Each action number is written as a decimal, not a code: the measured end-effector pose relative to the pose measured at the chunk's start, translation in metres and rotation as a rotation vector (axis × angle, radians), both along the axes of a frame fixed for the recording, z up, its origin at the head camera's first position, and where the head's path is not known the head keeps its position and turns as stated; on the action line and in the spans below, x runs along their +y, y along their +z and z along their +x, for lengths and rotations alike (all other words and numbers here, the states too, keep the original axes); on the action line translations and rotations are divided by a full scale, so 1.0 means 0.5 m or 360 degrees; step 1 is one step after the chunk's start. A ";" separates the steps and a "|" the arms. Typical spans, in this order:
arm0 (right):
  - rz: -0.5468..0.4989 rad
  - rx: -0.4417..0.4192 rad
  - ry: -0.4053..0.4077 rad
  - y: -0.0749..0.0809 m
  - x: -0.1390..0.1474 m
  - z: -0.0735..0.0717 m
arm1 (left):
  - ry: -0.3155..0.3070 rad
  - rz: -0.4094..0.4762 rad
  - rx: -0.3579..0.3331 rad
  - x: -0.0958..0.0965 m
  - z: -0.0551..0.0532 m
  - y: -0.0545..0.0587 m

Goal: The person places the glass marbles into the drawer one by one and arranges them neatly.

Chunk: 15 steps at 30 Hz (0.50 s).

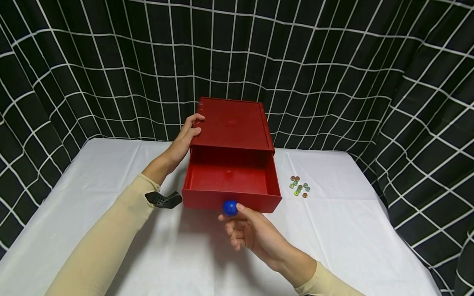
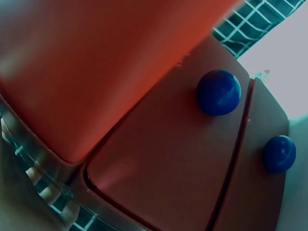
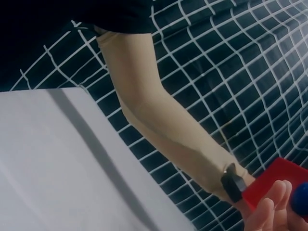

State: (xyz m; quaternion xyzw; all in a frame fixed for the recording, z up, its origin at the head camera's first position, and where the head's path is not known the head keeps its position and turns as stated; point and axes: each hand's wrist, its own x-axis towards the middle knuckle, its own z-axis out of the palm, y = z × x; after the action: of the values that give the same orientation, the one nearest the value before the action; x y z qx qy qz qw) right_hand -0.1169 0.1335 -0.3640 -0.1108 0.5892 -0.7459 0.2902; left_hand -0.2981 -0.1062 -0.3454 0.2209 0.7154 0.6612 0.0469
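A red drawer unit stands on the white table, its top drawer pulled out toward me. In the head view, my right hand pinches that drawer's round blue knob between thumb and index finger; the other fingers are loosely bent below. My left hand rests against the unit's left side, fingertips at the top edge. Beneath the pulled-out drawer, the left wrist view has two shut drawers with blue knobs, an upper knob and a lower knob. At the right wrist view's corner, fingers partly show beside the knob.
Several small glass marbles lie on the white tablecloth right of the drawer unit. A black curtain with a white grid hangs behind and along both sides of the table. A black strap is on the left wrist.
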 end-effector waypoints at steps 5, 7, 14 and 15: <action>0.0007 0.0029 0.0035 0.001 0.003 -0.002 | -0.0006 0.0000 0.0009 -0.001 -0.003 -0.002; 0.0014 0.0046 0.0050 0.001 0.004 -0.002 | -0.0007 -0.0002 0.0010 -0.001 -0.004 -0.004; 0.0119 0.0168 0.0109 0.002 0.011 -0.002 | -0.0007 -0.0010 0.0004 -0.001 -0.006 -0.004; 0.0148 0.0203 0.0123 0.002 0.013 -0.001 | -0.0010 -0.0012 0.0000 -0.001 -0.006 -0.004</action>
State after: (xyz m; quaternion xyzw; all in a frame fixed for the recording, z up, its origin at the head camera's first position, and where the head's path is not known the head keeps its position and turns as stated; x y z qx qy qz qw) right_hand -0.1173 0.1398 -0.3632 -0.1671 0.6358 -0.6974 0.2855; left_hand -0.3012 -0.1067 -0.3474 0.2231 0.7173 0.6582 0.0498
